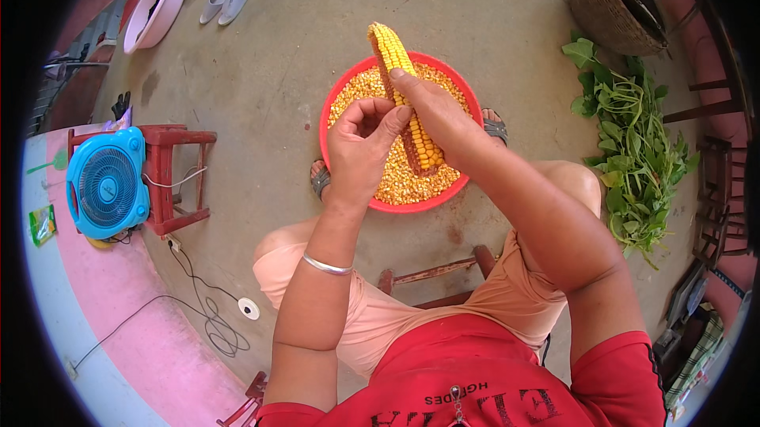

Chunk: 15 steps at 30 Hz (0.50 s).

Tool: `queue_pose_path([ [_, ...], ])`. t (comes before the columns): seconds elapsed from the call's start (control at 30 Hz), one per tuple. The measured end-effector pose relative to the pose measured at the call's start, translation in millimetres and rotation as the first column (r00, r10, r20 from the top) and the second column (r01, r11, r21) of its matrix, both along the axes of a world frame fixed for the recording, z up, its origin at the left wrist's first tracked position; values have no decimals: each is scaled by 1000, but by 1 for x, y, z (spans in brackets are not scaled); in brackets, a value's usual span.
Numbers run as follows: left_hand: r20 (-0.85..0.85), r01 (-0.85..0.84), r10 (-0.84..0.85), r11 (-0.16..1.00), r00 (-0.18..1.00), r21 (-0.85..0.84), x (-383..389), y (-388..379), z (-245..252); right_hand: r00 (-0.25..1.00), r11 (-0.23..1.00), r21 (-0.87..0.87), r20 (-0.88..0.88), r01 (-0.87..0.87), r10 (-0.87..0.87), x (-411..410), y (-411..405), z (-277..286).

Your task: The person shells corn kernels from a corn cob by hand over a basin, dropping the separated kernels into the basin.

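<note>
My right hand (436,109) is closed around a yellow ear of corn (392,50), its thumb lying along the kernels. The cob slants from upper left to lower right, and a bare reddish strip runs down its left side. At the cob's middle, the thumb and fingertips of my left hand (368,136) press against the edge of the kernel rows. Below both hands, a red plastic basin (328,124) stands on the floor between my feet. Loose corn kernels (409,186) fill much of it.
A blue electric fan (108,183) rests on a red wooden stool (178,137) at left, near a coiled cable (225,332). Leafy green stems (629,136) lie at right below a wicker basket (611,5). Slippers (228,2) and a pink basin (172,5) are at upper left.
</note>
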State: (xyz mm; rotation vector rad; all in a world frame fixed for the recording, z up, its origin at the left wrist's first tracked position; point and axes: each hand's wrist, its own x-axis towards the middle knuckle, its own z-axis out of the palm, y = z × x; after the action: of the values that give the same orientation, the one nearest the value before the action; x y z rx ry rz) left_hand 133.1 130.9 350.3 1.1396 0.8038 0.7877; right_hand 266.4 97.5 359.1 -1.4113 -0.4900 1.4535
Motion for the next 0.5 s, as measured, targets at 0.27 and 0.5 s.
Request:
queue_pose_path([
  [0.27, -23, 27, -26, 1000, 999, 10, -1, 2, -11, 987, 997, -53, -142, 63, -70, 1, -1, -1],
  [0.5, 236, 43, 5, 979, 972, -199, -2, 4, -10, 950, 984, -127, -271, 121, -152, 5, 0, 18],
])
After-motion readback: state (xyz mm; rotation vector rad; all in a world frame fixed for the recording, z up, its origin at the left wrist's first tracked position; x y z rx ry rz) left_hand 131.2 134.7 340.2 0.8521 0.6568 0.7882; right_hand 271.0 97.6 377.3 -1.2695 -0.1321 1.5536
